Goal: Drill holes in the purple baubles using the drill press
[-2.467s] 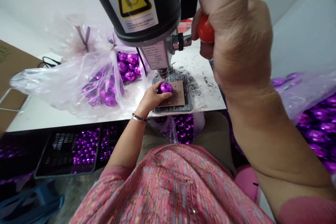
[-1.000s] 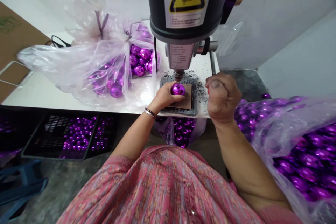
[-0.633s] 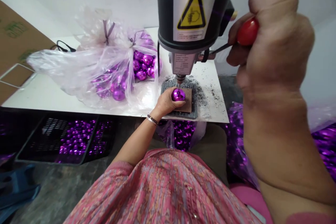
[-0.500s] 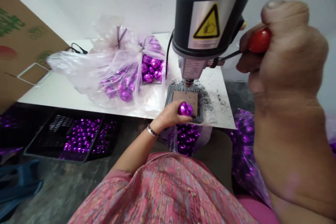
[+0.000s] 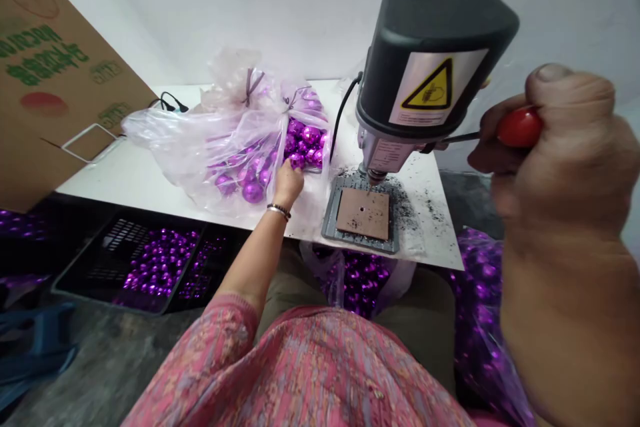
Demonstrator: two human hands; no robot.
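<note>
At the far left of the desk, the fingers (image 5: 295, 177) of the left hand (image 5: 289, 188) dip into the mouth of a clear plastic bag (image 5: 220, 177) among shiny purple baubles (image 5: 300, 147); they are curled and partly hidden, so I cannot tell whether they have hold of a bauble. A beaded bracelet and a metal bangle (image 5: 279, 211) circle the left wrist. Over on the right, the fingers (image 5: 505, 123) of the right hand (image 5: 560, 153) are closed around a red-handled tool (image 5: 520, 127), its thin metal shaft (image 5: 463, 137) reaching toward a black bench drill head (image 5: 430, 73).

Below the drill's spindle (image 5: 374, 175), a brown square pad (image 5: 363, 213), pitted with small holes, sits on a grey perforated plate (image 5: 333, 227); no bauble is on it, and nothing stands under the spindle. Black dust (image 5: 407, 217) is scattered over the white desk (image 5: 310, 227) around the plate; that much shows work already done at the drill. How many baubles have been worked on cannot be told from here; many lie in the tied bag, more fill a black plastic crate (image 5: 107, 267) on the floor at near left, and others sit in plastic bags (image 5: 480, 320) at near right.
</note>
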